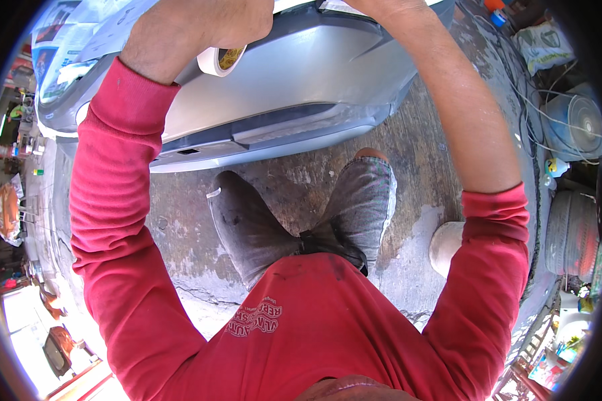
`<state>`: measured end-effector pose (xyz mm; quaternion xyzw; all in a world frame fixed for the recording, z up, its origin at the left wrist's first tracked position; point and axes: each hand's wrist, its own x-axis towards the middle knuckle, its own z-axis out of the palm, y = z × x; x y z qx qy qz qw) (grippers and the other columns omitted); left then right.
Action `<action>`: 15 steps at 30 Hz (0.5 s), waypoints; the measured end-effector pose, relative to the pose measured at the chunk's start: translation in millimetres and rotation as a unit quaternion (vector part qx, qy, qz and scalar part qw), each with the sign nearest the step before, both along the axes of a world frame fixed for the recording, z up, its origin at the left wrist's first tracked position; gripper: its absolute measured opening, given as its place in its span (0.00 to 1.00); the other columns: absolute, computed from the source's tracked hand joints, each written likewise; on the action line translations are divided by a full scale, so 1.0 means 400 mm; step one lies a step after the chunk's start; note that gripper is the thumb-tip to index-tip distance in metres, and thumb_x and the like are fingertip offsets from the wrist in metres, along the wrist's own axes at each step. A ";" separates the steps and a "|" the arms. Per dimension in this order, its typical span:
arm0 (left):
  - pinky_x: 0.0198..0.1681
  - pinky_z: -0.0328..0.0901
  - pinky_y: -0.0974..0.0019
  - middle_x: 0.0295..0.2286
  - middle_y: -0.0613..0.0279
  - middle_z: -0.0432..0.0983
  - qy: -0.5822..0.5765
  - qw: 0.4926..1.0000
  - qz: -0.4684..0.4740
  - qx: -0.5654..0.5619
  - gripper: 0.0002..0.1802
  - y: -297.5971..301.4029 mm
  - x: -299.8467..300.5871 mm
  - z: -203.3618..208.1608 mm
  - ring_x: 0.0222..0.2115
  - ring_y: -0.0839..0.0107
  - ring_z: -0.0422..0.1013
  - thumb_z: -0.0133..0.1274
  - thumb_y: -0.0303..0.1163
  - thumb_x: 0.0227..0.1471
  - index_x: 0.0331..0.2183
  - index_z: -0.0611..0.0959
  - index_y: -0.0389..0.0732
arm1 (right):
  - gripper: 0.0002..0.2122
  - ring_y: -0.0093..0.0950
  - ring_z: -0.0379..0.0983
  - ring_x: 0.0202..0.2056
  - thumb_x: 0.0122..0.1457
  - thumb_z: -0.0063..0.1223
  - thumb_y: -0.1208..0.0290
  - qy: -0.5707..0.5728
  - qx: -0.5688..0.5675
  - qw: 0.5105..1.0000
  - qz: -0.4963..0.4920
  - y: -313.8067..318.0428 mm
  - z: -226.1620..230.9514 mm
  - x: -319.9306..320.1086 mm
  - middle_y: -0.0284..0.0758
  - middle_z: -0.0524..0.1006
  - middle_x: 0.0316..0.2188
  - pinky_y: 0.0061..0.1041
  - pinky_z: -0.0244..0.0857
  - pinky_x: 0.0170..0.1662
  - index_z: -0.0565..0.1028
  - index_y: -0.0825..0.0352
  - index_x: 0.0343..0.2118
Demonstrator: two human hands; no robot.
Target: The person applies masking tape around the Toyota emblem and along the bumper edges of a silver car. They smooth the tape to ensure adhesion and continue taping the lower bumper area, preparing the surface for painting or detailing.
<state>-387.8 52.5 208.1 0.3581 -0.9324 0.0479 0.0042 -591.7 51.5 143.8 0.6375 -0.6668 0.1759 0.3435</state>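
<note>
My left hand (211,23) is closed in a fist over the silver-grey car bumper (294,67). A roll of masking tape (211,63) sticks out below it, held against the palm side. The fingertips are turned away from view. My right hand (388,7) reaches the top of the bumper, near a pale strip at the upper edge. Its fingers are cut off by the picture's edge, so their grip is hidden. Newspaper sheets (67,50) cover the car's part to the left of my left hand.
Below the bumper's lower lip (294,142) lies a stained concrete floor (421,160), with my bent legs over it. At the right stand a bucket (575,127), a tire (572,234), a sack (542,47) and loose cables. A round pale object (445,247) sits by my right elbow.
</note>
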 end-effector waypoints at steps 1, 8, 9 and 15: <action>0.41 0.75 0.45 0.32 0.35 0.84 0.004 1.000 -0.025 -0.005 0.16 0.002 -0.001 0.004 0.35 0.42 0.82 0.49 0.27 0.53 0.38 0.87 0.30 | 0.18 0.43 0.81 0.50 0.62 0.65 0.55 0.000 -0.015 1.000 -0.008 0.000 0.000 -0.005 0.47 0.80 0.48 0.41 0.78 0.49 0.87 0.70 0.34; 0.41 0.75 0.45 0.30 0.36 0.84 0.025 0.998 -0.037 -0.040 0.15 -0.033 0.011 -0.042 0.35 0.41 0.82 0.49 0.27 0.52 0.34 0.88 0.31 | 0.17 0.40 0.80 0.49 0.59 0.68 0.54 0.037 -0.018 0.999 0.014 0.000 -0.001 -0.010 0.43 0.81 0.46 0.41 0.76 0.49 0.88 0.66 0.33; 0.41 0.75 0.45 0.30 0.37 0.84 0.024 0.998 -0.041 -0.044 0.15 -0.034 0.006 -0.043 0.35 0.41 0.82 0.49 0.27 0.52 0.34 0.88 0.32 | 0.16 0.40 0.81 0.48 0.59 0.68 0.54 0.048 -0.022 0.999 0.015 -0.001 0.001 -0.016 0.42 0.81 0.45 0.41 0.76 0.49 0.88 0.66 0.33; 0.42 0.75 0.45 0.30 0.38 0.84 -0.020 0.997 -0.009 -0.069 0.14 -0.025 0.014 -0.035 0.34 0.42 0.82 0.50 0.28 0.53 0.35 0.88 0.33 | 0.17 0.40 0.78 0.51 0.59 0.67 0.52 0.022 -0.045 0.997 0.056 -0.030 -0.031 -0.005 0.40 0.81 0.45 0.44 0.69 0.54 0.89 0.64 0.33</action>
